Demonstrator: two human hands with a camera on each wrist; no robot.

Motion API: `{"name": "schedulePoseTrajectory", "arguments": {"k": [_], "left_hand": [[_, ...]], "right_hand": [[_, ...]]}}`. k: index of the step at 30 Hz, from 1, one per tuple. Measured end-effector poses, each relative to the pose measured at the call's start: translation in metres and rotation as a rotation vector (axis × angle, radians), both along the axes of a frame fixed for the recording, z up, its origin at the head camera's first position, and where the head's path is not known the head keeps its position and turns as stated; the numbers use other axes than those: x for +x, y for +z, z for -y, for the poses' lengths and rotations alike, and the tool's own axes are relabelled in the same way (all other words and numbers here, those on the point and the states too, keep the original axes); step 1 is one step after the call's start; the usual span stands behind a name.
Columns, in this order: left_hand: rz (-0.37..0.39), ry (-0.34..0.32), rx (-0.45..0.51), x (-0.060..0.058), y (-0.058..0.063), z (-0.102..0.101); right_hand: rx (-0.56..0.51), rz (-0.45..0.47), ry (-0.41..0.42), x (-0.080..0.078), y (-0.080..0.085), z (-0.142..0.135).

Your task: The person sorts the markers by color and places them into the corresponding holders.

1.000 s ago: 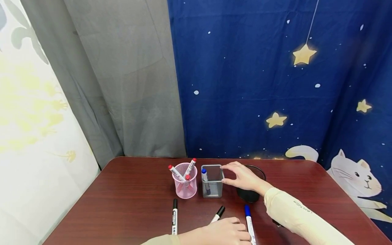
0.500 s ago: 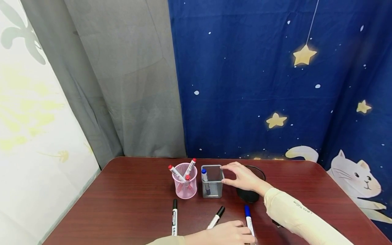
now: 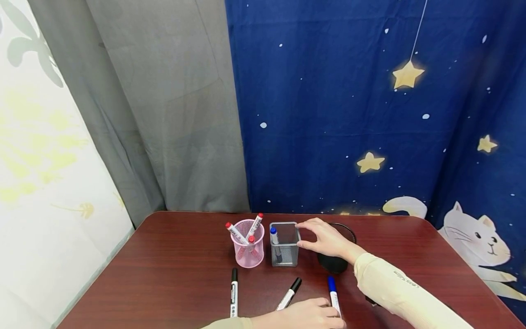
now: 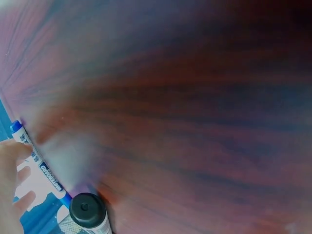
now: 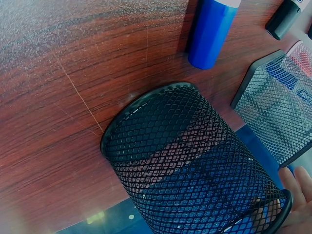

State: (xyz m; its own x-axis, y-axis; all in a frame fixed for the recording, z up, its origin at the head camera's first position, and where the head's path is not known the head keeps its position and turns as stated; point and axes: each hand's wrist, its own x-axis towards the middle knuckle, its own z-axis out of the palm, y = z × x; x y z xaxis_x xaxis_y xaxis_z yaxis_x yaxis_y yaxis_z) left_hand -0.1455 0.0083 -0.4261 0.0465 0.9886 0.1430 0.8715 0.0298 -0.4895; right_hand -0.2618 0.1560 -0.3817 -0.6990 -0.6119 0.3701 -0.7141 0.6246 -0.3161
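Note:
A white marker with a blue cap lies on the table at the lower right of the head view. My left hand holds it near its lower end, and the fingers cover that end. In the left wrist view, a fingertip lies on the blue marker; the other fingers are beside it. My right hand grips the right side of a grey square mesh pen holder, fingers and thumb at its rim. One blue-capped marker stands in this holder.
A pink mesh cup with several red-capped markers stands left of the grey holder. A black mesh cup sits under my right wrist. Two black-capped markers lie nearer, one upright in view, one slanted.
My left hand has moved a little right, onto the lower end of the blue marker, and then barely shifts. My right hand stays at the grey holder's rim.

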Motion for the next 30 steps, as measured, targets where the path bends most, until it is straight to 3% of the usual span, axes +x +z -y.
{"name": "schedulePoseTrajectory", "arguments": {"k": [7, 17, 30], "left_hand": [[0.104, 0.009, -0.034, -0.0013, -0.0016, -0.0050], [-0.040, 0.012, -0.087, -0.0032, -0.0013, -0.0086], [-0.078, 0.019, -0.147, -0.0032, 0.0007, -0.0098]], "right_hand": [[0.004, 0.000, -0.003, 0.0000, -0.0002, -0.0008], [0.004, -0.002, -0.004, -0.0007, -0.0016, -0.0012], [0.003, 0.006, -0.008, 0.0008, 0.0001, 0.0000]]}}
